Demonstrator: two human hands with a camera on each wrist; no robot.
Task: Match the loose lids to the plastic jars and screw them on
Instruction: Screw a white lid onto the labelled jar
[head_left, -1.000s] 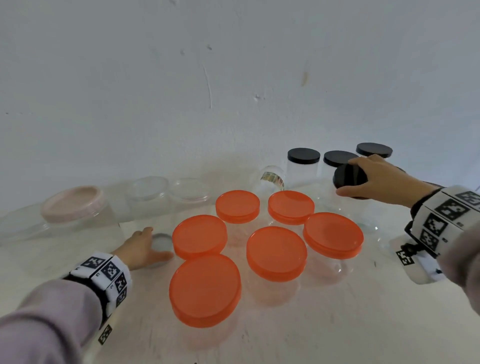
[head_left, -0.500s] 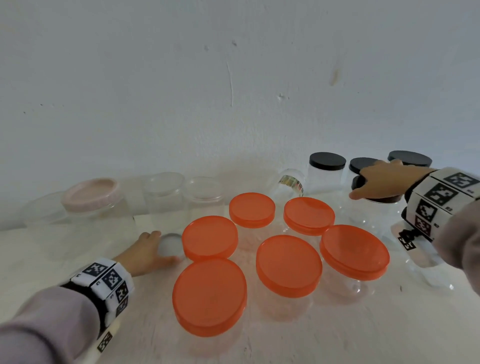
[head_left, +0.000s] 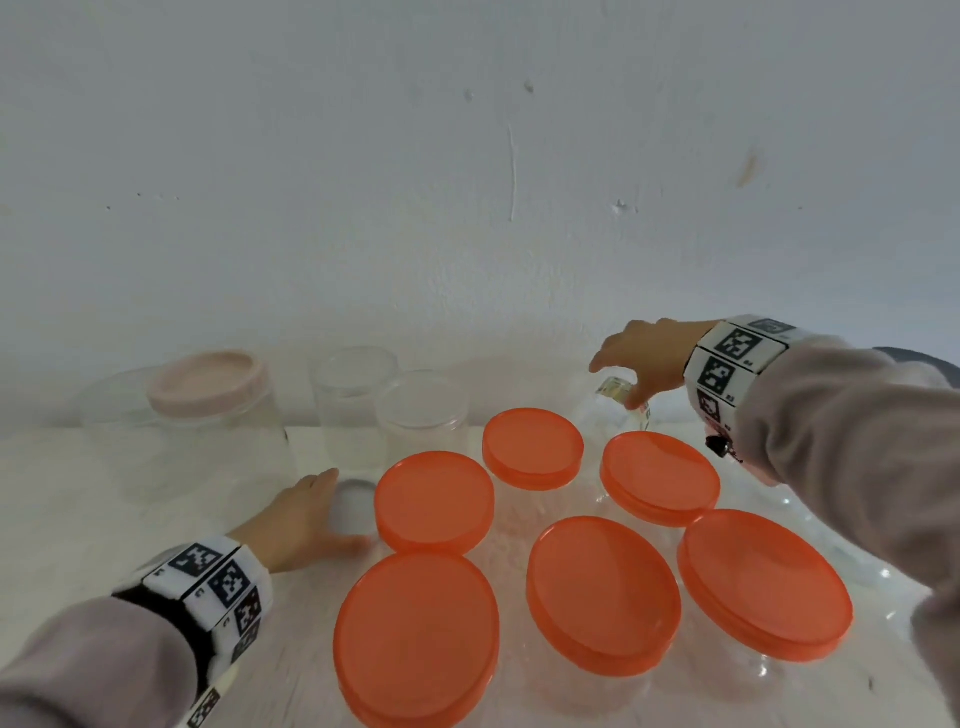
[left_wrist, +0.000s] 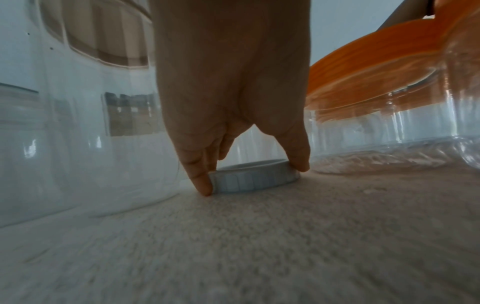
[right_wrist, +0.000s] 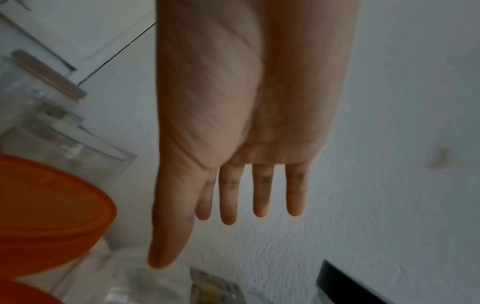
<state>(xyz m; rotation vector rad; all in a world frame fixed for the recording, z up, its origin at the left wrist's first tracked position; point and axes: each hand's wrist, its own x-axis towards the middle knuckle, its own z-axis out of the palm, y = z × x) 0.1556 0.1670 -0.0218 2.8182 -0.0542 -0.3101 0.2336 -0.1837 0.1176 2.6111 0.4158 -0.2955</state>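
At the lower left of the head view the left hand (head_left: 298, 519) rests on the white textured tabletop (head_left: 93, 519), its fingertips (left_wrist: 201, 181) and thumb pinching the ribbed rim of a small round pale lid (left_wrist: 253, 175) that lies flat on the surface, just left of the nearest orange-lidded clear plastic jar (head_left: 435, 501). Six such jars with flat orange screw lids fill the centre and lower right of the frame, standing close together. At the upper right the right hand (head_left: 644, 358) is held flat and spread, fingers (right_wrist: 261, 195) straight and holding nothing, its thumb tip just above the mouth of a small uncapped clear jar (head_left: 605, 410) with a printed label near its neck. Behind the left hand, centre left, stand two open clear plastic jars (head_left: 353, 405), and at far left a larger clear jar with a pale pink lid (head_left: 208, 382). A black lid edge (right_wrist: 345, 283) shows at the lower right of the right wrist view.
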